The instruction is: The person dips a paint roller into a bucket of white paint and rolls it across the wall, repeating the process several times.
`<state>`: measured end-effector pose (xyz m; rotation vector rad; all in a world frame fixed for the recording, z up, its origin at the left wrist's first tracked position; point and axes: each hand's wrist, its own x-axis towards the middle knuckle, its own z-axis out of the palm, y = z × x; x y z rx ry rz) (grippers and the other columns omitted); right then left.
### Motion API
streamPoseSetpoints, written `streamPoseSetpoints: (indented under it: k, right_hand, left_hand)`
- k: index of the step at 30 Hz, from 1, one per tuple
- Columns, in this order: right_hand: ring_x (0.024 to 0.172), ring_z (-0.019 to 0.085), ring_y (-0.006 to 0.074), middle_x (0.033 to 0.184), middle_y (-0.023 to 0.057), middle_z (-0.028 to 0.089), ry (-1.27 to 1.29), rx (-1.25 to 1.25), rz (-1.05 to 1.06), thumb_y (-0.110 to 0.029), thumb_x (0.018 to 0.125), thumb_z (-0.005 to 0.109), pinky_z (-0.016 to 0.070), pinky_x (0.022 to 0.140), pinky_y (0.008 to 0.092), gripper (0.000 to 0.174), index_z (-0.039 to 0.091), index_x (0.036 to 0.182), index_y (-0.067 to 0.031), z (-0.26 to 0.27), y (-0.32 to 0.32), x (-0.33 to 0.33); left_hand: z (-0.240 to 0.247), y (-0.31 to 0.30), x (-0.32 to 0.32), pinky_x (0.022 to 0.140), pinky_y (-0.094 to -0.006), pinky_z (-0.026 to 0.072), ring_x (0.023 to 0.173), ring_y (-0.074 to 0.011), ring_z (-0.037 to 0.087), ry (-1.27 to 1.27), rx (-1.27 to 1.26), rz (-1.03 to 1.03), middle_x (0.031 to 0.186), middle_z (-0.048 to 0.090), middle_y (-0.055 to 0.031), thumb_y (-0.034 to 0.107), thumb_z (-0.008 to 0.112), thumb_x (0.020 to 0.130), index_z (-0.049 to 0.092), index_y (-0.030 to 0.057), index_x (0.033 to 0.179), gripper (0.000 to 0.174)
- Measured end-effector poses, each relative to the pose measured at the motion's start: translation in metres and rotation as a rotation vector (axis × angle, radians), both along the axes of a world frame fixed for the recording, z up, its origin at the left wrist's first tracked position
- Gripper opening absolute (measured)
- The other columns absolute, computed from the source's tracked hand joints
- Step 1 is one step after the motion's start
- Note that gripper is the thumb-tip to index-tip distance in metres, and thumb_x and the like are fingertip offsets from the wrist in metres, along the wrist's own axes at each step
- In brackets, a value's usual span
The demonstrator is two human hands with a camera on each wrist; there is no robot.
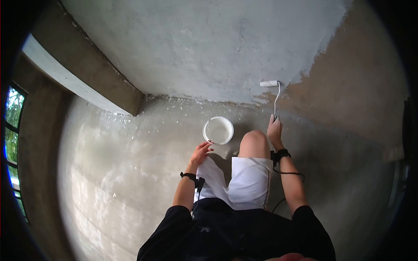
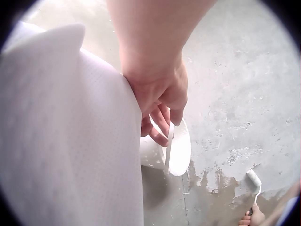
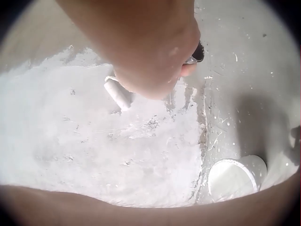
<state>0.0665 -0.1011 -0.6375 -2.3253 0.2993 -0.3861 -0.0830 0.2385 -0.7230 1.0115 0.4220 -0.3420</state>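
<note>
Black shirt (image 1: 235,230), left hand (image 1: 201,153) pinching bucket (image 1: 219,118), right hand (image 1: 274,130) clasping roller (image 1: 278,96), head (image 1: 268,83) pointing left

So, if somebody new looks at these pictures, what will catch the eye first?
Probably the pale coat on the wall, ending raggedly against a brown area at the right. Next would come the white roller near that edge, its handle in the right hand. Below, a white bucket stands on the floor, with the left hand at its rim.

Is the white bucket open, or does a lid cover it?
Open. The white bucket shows its inside from above, with no lid across it.
</note>
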Motion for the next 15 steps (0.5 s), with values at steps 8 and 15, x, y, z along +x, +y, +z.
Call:
streamPoseSetpoints:
  k: [8, 15]
  right_hand:
    - [0.079, 0.057, 0.0488, 0.077, 0.0304, 0.06, 0.022, -0.031, -0.004, -0.032, 0.096, 0.045, 0.0449, 0.068, 0.0531, 0.04, 0.054, 0.088, 0.0062, -0.022, -0.01, -0.004]
    - [0.076, 0.059, 0.0472, 0.078, 0.0305, 0.061, 0.018, -0.123, 0.017, -0.031, 0.096, 0.044, 0.0466, 0.068, 0.0523, 0.039, 0.054, 0.088, 0.0058, 0.015, 0.002, 0.005]
  left_hand:
    - [-0.001, -0.002, -0.001, 0.059, -0.0194, 0.0397, 0.084, -0.0097, 0.06, -0.039, -0.029, 0.008, 0.112, 0.064, 0.0021, 0.022, 0.058, 0.092, 0.055, 0.0094, 0.119, 0.03]
    - [-0.002, 0.0, -0.003, 0.061, -0.0198, 0.0396, 0.083, -0.0101, 0.06, -0.001, 0.003, 0.004, 0.112, 0.063, 0.002, 0.022, 0.058, 0.092, 0.054, 0.0092, 0.12, 0.031]
